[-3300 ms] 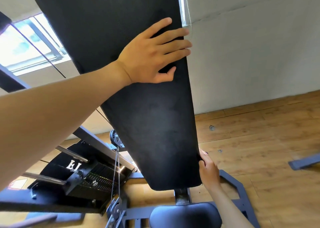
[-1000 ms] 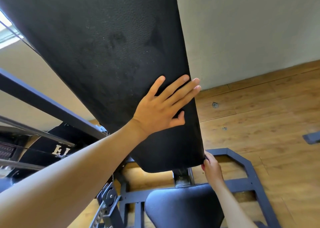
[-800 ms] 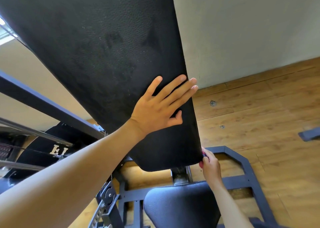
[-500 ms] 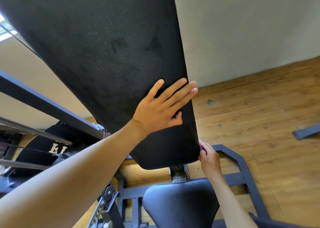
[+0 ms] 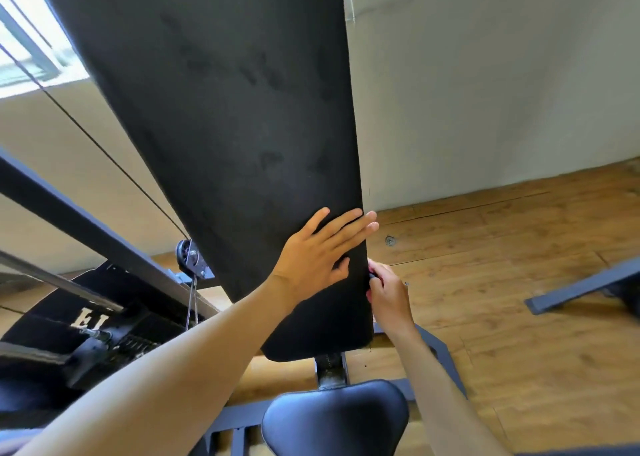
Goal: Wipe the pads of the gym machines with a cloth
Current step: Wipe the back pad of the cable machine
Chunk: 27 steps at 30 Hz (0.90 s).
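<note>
Back pad (image 5: 225,136) upright, centre scene, dusty marks on face. Left hand (image 5: 320,253) flat, fingers straight, pressing pad's lower right. Right hand (image 5: 388,294) curled at pad's right edge, pinching something small and dark; cloth not identifiable. Step: pad wipe, likely bracing. Next: wipe smudged upper face, then seat pad (image 5: 336,417) below.

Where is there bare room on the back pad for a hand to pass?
The back pad is bare above the left hand and below it to its bottom end. Its lower right edge is crowded: the right hand grips there.
</note>
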Each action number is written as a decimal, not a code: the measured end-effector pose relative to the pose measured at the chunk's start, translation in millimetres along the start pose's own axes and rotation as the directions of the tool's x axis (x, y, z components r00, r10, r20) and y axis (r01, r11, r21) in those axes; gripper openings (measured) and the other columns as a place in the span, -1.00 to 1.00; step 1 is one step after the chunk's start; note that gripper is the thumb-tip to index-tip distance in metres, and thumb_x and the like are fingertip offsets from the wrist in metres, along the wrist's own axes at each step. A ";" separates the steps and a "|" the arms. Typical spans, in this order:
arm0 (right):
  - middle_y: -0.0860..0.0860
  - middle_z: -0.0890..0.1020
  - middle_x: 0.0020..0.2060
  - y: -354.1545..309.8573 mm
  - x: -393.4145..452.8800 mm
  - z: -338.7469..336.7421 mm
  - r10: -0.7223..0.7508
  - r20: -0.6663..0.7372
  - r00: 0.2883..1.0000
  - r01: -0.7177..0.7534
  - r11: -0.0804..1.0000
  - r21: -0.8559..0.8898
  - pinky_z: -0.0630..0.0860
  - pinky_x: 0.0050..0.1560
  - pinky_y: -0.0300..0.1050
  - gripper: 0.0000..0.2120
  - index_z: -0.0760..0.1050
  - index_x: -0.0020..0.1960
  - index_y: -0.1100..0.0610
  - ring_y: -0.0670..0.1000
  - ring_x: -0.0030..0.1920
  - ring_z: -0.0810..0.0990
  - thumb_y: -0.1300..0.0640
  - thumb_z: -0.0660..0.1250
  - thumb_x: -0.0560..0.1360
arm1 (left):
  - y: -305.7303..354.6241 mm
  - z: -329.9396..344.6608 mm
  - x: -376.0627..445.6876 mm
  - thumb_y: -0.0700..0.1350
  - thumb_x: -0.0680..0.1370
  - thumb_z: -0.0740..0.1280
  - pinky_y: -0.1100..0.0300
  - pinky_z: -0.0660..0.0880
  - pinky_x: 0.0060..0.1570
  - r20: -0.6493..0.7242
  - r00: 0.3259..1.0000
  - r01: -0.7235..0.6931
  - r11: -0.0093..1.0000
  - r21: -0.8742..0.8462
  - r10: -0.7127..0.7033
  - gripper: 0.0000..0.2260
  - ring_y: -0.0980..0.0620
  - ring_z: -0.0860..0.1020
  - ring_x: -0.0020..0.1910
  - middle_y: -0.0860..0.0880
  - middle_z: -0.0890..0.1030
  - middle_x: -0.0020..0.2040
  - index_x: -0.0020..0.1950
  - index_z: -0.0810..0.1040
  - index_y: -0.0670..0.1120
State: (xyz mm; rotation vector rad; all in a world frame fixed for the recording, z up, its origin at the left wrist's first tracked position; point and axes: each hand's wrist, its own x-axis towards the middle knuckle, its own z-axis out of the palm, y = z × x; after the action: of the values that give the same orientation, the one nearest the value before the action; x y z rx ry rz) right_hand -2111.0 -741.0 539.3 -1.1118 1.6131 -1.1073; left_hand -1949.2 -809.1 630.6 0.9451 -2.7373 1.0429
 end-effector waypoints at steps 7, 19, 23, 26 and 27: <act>-0.03 0.59 0.28 -63.7 4.1 -12.4 -0.060 -0.027 0.998 0.061 0.998 0.015 0.62 0.25 0.04 -0.64 0.50 0.45 0.10 -0.05 0.29 0.57 0.23 0.12 0.72 | -29.8 -22.3 0.8 0.28 0.68 0.06 -0.04 -0.32 0.59 0.033 0.999 0.041 0.999 -0.023 -0.041 -0.23 -0.02 -0.26 0.65 -0.02 -0.29 0.68 0.68 -0.27 -0.02; -0.03 0.57 0.30 -194.8 19.1 -36.5 -0.231 -0.084 0.969 0.231 0.973 -0.011 0.59 -0.03 -0.36 -0.62 0.45 0.49 0.14 -0.09 0.11 0.60 0.27 0.09 0.72 | -105.1 -58.7 19.9 0.33 0.65 0.12 -0.02 -0.21 0.61 -0.054 0.998 -0.023 1.000 -0.011 0.022 -0.23 -0.01 -0.12 0.67 0.00 -0.12 0.70 0.70 -0.14 0.01; -0.02 0.57 0.36 -247.3 30.5 -45.8 -0.320 -0.115 0.940 0.317 0.947 -0.043 0.62 0.18 -0.19 -0.60 0.44 0.50 0.12 -0.09 0.22 0.59 0.24 0.10 0.71 | -116.5 -53.5 23.8 0.32 0.67 0.07 -0.02 -0.27 0.61 -0.075 0.992 -0.094 0.994 0.060 0.098 -0.27 -0.02 -0.16 0.67 -0.01 -0.12 0.70 0.71 -0.11 0.02; -0.04 0.59 0.27 -280.7 35.5 -50.4 -0.334 -0.117 0.935 0.329 0.942 -0.062 0.61 -0.07 -0.35 -0.59 0.43 0.51 0.13 -0.11 -0.06 0.63 0.25 0.09 0.71 | -115.9 -57.0 24.5 0.31 0.68 0.04 -0.02 -0.30 0.61 -0.068 0.992 -0.099 0.994 0.042 0.102 -0.27 -0.02 -0.19 0.67 -0.01 -0.17 0.70 0.70 -0.17 0.01; -0.03 0.61 0.24 -290.6 35.5 -51.4 -0.332 -0.121 0.936 0.327 0.943 -0.061 0.60 -0.13 -0.37 -0.59 0.42 0.52 0.12 -0.09 -0.11 0.62 0.25 0.08 0.71 | -118.9 -58.5 24.3 0.30 0.68 0.03 -0.01 -0.31 0.61 -0.053 0.990 -0.126 0.991 0.036 0.128 -0.28 -0.02 -0.21 0.66 -0.01 -0.19 0.70 0.70 -0.20 0.01</act>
State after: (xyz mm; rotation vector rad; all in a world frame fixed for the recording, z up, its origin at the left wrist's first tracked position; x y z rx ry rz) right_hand -2111.8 -825.9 824.2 -1.3986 1.5890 -1.3940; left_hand -1910.3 -854.7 751.3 0.7416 -2.7745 1.1190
